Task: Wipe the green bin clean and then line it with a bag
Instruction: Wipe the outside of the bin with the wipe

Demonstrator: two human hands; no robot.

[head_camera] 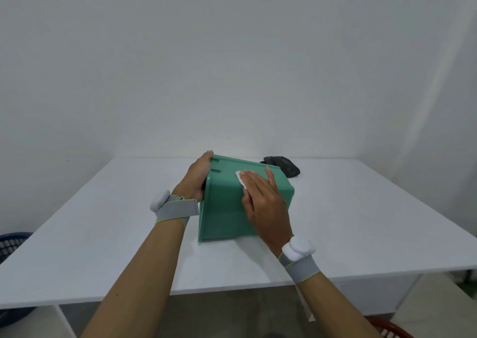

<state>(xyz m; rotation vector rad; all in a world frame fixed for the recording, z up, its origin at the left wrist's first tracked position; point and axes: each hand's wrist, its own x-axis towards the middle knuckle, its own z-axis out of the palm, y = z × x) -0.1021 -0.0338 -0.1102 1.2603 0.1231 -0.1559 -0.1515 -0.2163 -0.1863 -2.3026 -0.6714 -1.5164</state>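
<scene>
A green bin (224, 208) lies tipped over on the white surface (374, 221). The left hand (197, 176) holds the bin's far left edge, with its fingers curled over it. The right hand (265, 203) lies flat on the bin's top side and presses a small white cloth (240, 178) under its straight fingers. A dark bag (282, 166) sits bunched up just behind the bin. Both wrists wear gray bands.

One green bin (227, 208) is lying on one white worktop (103, 234). Two hands are showing, the left hand (197, 176) and the right hand (265, 206), each wearing one grey wristband, two in all. One white wipe (240, 177) and one dark bag (282, 166) are showing, and two baskets are peeking in, one blue (13, 242), one red (389, 328).
</scene>
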